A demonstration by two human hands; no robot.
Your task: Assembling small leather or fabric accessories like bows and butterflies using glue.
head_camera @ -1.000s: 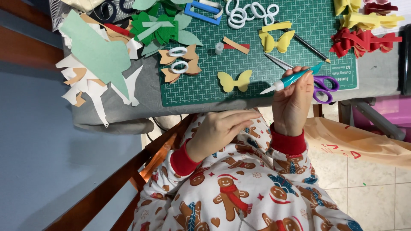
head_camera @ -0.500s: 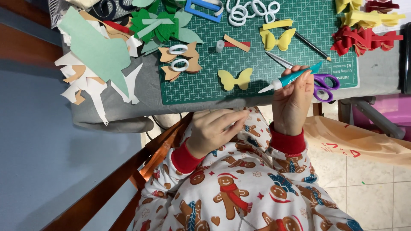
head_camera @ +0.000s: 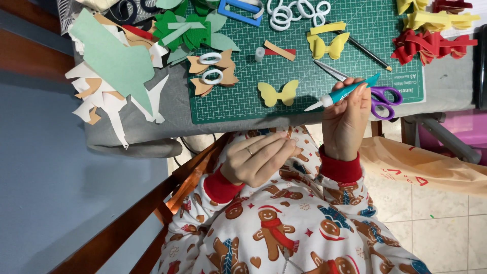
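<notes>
The left hand (head_camera: 259,160) rests low over the lap, fingers curled together and tips pressed as if pinching something small; what it pinches is too hidden to tell. Up and to its right, the right hand (head_camera: 347,119) is raised at the table edge, fingers closed around a teal glue pen (head_camera: 344,93), white tip pointing left toward the mat. Just right of that hand, partly behind it, lie purple-handled scissors (head_camera: 383,96). Just beyond the pen tip, on the green mat (head_camera: 238,109), sits a yellow butterfly (head_camera: 278,93). Farther out are a tan bow (head_camera: 210,76) with white rings, a second yellow butterfly (head_camera: 329,45) and a pencil (head_camera: 365,48). Far left of the left hand, paper scraps (head_camera: 109,66) pile up; red cutouts (head_camera: 431,45) lie far right.
</notes>
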